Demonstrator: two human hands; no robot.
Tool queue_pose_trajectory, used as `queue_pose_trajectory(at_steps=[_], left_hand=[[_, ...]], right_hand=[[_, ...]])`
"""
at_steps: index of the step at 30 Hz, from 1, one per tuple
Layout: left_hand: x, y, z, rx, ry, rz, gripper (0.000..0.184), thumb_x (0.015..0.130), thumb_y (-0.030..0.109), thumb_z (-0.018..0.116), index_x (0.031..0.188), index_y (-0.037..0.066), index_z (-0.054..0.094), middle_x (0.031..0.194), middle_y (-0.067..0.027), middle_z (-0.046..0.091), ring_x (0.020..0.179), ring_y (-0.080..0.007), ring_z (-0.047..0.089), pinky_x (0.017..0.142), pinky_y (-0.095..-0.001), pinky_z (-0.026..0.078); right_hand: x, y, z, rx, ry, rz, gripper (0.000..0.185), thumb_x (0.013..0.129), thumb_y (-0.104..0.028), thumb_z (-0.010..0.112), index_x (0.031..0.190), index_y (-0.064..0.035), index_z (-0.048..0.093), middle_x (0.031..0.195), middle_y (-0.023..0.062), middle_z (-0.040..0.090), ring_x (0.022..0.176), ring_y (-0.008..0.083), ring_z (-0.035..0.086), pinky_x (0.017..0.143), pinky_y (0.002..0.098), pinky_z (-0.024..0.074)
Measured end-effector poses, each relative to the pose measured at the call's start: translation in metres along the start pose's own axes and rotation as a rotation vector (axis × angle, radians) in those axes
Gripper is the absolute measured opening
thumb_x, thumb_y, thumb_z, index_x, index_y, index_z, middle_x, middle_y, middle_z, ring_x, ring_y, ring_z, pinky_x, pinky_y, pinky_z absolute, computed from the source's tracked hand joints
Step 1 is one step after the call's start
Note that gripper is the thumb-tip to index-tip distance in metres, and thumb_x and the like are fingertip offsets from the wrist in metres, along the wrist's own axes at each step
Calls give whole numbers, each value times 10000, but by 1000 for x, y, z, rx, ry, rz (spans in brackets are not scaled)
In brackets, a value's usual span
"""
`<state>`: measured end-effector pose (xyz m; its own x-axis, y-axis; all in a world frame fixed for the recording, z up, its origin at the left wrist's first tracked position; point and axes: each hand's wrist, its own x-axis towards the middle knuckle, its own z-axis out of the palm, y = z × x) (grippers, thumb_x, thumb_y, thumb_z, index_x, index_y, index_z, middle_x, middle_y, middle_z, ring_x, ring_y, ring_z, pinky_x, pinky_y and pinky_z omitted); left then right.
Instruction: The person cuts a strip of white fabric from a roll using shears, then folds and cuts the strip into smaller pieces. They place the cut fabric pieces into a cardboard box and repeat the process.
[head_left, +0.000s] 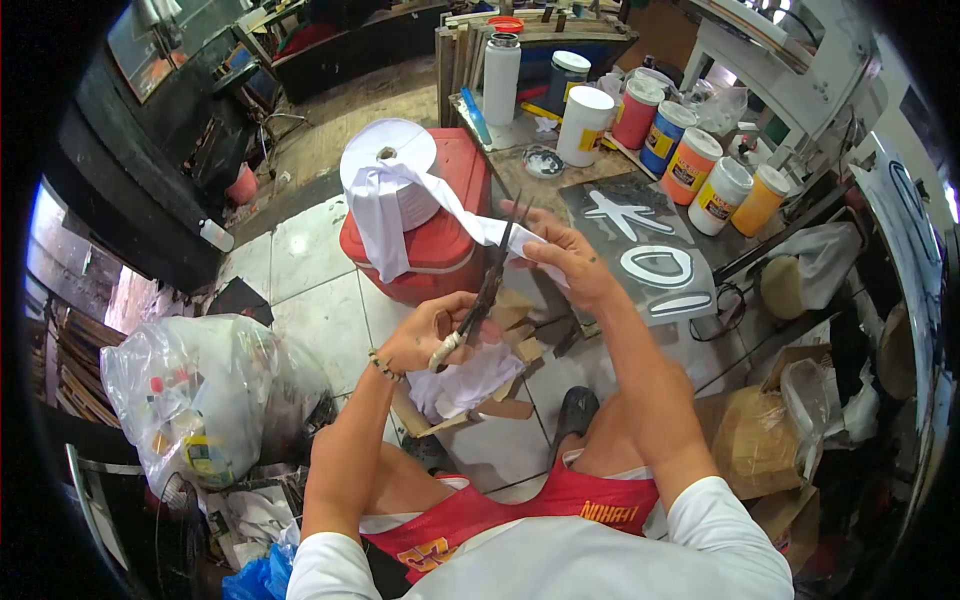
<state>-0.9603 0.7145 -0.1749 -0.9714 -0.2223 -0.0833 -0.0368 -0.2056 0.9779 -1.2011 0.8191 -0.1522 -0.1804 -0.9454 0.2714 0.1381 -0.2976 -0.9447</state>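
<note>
My left hand (425, 335) grips a pair of scissors (489, 290) by the handles, which have a pale wrapping. Their dark blades point up and away from me, beside the white fabric strip (468, 222). Closed on that strip is my right hand (572, 262), with the end of the fabric between thumb and fingers. From there the strip runs left to a large roll of white fabric (350, 152), which sits on a red cooler box (460, 170). Whether the blades touch the cloth, I cannot tell. White fabric pieces (465, 382) lie in an open cardboard box (505, 408) below my hands.
Several paint jars (692, 165) line the bench at the right, near a white bottle (502, 75). A dark stencil-like sheet (690, 255) with white shapes lies below them. A stuffed clear plastic bag (215, 390) stands at the left, a cardboard box (755, 440) at the right.
</note>
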Motion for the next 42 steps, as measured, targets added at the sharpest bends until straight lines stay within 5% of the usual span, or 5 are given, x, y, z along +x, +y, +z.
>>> queue_pose_trajectory(at_steps=[9,15,20,27,42], left_hand=[[2,2,11,-81,-64,268,805,725,159,816,1407,8,416,1316,-85,574,1197,-156,551,938,-271,470],[-5,3,1,-13,-138,-101,806,731,92,777,1432,2,389,1330,-141,584,1242,-217,563,966,-313,501],[9,-13,16,-37,35,301,661,751,66,748,1346,-8,469,1223,-142,643,1062,-178,651,904,-315,538],[-2,-13,-1,-39,-53,-60,748,754,152,838,1374,-5,451,1243,-42,594,1103,-106,564,936,-249,461],[-11,3,-36,159,572,151,670,756,106,846,1290,-37,468,937,-98,706,759,-109,664,604,-234,527]], right_hand=[[-4,-4,19,168,-111,176,383,930,-243,613,1232,-8,606,1022,-5,633,916,77,572,829,253,458],[-3,-4,3,-70,-73,102,397,924,-218,541,1259,-18,612,1104,35,631,972,85,566,851,247,459],[-7,-5,20,-261,-134,56,353,935,-196,524,1225,-21,624,1059,14,622,957,90,545,864,255,434],[-3,11,-1,-355,-102,110,365,921,-168,504,1238,-28,618,995,-22,582,877,80,491,795,247,412],[-12,61,40,-772,-300,-209,299,767,-222,750,878,47,681,1221,201,580,1033,303,624,878,345,490]])
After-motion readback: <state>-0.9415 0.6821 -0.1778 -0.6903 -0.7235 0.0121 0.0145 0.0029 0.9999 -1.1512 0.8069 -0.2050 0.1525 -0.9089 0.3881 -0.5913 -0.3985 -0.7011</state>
